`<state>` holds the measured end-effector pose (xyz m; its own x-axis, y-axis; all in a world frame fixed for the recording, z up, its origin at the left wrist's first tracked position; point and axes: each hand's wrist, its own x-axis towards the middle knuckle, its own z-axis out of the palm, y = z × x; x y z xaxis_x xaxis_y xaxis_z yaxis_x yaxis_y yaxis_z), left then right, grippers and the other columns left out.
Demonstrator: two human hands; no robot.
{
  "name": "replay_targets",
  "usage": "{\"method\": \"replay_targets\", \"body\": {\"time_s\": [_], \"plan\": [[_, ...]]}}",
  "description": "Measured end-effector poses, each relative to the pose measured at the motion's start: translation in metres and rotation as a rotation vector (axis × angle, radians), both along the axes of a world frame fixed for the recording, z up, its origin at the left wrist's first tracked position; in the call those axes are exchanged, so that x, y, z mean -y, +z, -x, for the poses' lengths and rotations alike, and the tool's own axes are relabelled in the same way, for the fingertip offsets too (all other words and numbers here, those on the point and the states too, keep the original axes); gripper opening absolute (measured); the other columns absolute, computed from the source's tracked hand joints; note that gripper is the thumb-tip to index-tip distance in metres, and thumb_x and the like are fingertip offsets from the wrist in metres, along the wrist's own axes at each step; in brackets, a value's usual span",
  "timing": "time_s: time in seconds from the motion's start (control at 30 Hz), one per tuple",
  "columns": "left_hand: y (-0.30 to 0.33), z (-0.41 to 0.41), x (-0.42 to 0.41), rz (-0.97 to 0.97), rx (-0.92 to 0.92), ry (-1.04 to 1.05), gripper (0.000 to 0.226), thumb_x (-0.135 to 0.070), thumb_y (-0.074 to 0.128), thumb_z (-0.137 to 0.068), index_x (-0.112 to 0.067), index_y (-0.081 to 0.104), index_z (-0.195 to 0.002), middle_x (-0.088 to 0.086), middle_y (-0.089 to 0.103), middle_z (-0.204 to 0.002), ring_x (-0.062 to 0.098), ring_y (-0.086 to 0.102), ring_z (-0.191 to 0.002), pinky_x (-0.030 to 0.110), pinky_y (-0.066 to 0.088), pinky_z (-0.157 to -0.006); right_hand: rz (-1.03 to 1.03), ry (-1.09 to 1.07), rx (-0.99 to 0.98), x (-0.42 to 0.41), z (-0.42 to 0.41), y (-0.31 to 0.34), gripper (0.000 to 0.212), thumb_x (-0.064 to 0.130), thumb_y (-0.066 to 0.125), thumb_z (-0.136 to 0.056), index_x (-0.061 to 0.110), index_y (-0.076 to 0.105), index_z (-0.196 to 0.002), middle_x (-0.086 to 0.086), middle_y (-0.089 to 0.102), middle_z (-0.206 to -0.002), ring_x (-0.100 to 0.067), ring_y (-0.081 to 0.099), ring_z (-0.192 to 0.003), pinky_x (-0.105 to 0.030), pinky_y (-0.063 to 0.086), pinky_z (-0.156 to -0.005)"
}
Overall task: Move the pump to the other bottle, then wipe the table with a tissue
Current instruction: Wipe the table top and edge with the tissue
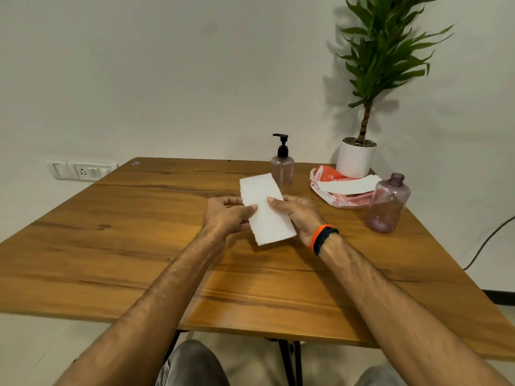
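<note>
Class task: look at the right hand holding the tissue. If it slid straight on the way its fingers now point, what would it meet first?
The right hand points leftward across the tissue, so it would probably meet the left hand pinching the opposite edge first. Their relative heights are hard to judge.

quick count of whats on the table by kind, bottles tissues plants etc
bottles: 2, one with the black pump, one open-necked
tissues: 2, one held by both hands, one sticking out of the packet
tissue packets: 1, red and white
potted plants: 1
total: 6
</note>
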<state>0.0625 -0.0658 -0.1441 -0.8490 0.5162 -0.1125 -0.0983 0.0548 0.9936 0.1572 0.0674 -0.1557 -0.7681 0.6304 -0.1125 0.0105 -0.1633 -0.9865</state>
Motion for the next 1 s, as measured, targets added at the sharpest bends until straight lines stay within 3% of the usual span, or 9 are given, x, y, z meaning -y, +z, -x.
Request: {"method": "replay_targets", "body": {"time_s": [0.23,0.3,0.4,0.47,0.53,0.67,0.83,0.93,1.0], "plan": [[-0.01,0.017,0.009,0.089,-0.124,0.045,0.04,-0.025,0.077,-0.079,-0.013,0.06,-0.113,0.006,0.068,-0.103,0.018,0.071,-0.088,0.025,0.06,-0.062,-0.172,-0.137,0.123,-0.009,0.017,0.013,0.023,0.018,0.073,-0.083,0.013,0.069,-0.106,-0.009,0.072,-0.109,-0.025,0.069,-0.091,-0.038,0.059,-0.077],[-0.016,0.028,0.02,0.166,-0.291,0.09,0.034,-0.026,0.074,-0.082,-0.016,0.063,-0.113,0.001,0.067,-0.103,0.01,0.066,-0.09,0.016,0.054,-0.059,-0.433,-0.224,0.175,-0.016,0.023,0.021,0.01,0.019,0.069,-0.086,0.019,0.073,-0.095,-0.005,0.073,-0.102,-0.019,0.068,-0.083,-0.034,0.058,-0.075],[-0.026,0.045,0.037,0.357,-0.538,0.051,0.028,-0.023,0.066,-0.089,-0.016,0.065,-0.116,0.0,0.068,-0.113,0.013,0.063,-0.104,0.027,0.052,-0.09,-1.018,-0.347,0.249,-0.021,0.034,0.026,0.015,0.018,0.061,-0.087,0.021,0.075,-0.089,-0.004,0.073,-0.089,-0.022,0.064,-0.078,-0.028,0.049,-0.064],[-0.033,0.053,0.045,0.459,-0.636,0.015,0.029,-0.022,0.063,-0.09,-0.012,0.066,-0.117,0.006,0.069,-0.118,0.02,0.062,-0.112,0.033,0.048,-0.102,-1.33,-0.321,0.306,-0.019,0.041,0.023,0.02,0.018,0.057,-0.089,0.024,0.074,-0.096,-0.008,0.068,-0.088,-0.023,0.059,-0.077,-0.026,0.042,-0.063],[-0.041,0.057,0.049,0.521,-0.698,-0.009,0.03,-0.023,0.064,-0.089,-0.011,0.067,-0.116,0.008,0.069,-0.118,0.023,0.062,-0.113,0.033,0.047,-0.102,-1.482,-0.189,0.365,-0.015,0.047,0.013,0.021,0.017,0.053,-0.091,0.023,0.072,-0.096,-0.01,0.065,-0.086,-0.026,0.059,-0.078,-0.028,0.044,-0.064],[-0.053,0.061,0.053,0.527,-0.834,-0.02,0.027,-0.027,0.065,-0.087,-0.015,0.069,-0.11,0.003,0.069,-0.118,0.02,0.061,-0.113,0.031,0.046,-0.1,-1.482,0.106,0.469,-0.008,0.053,-0.008,0.023,0.019,0.054,-0.093,0.017,0.072,-0.108,-0.01,0.068,-0.097,-0.028,0.063,-0.089,-0.04,0.056,-0.077],[-0.058,0.065,0.052,0.508,-0.867,-0.015,0.026,-0.028,0.065,-0.086,-0.015,0.07,-0.108,0.002,0.069,-0.118,0.02,0.061,-0.113,0.033,0.047,-0.1,-1.333,0.187,0.498,-0.015,0.057,-0.019,0.017,0.023,0.054,-0.092,0.017,0.064,-0.103,-0.008,0.068,-0.101,-0.026,0.062,-0.095,-0.041,0.054,-0.082],[-0.058,0.066,0.052,0.502,-0.874,-0.019,0.025,-0.027,0.064,-0.087,-0.015,0.07,-0.108,0.002,0.069,-0.118,0.02,0.061,-0.113,0.037,0.047,-0.1,-1.278,0.264,0.48,-0.019,0.057,-0.023,0.025,0.024,0.05,-0.096,0.021,0.058,-0.119,-0.009,0.066,-0.112,-0.026,0.061,-0.101,-0.044,0.052,-0.089],[-0.059,0.066,0.052,0.496,-0.876,-0.021,0.024,-0.027,0.064,-0.087,-0.014,0.07,-0.107,0.002,0.069,-0.117,0.02,0.061,-0.112,0.037,0.047,-0.1,-1.293,0.309,0.479,-0.021,0.057,-0.026,0.035,0.026,0.046,-0.099,0.025,0.053,-0.133,-0.007,0.06,-0.132,-0.027,0.056,-0.12,-0.042,0.044,-0.104]]}}
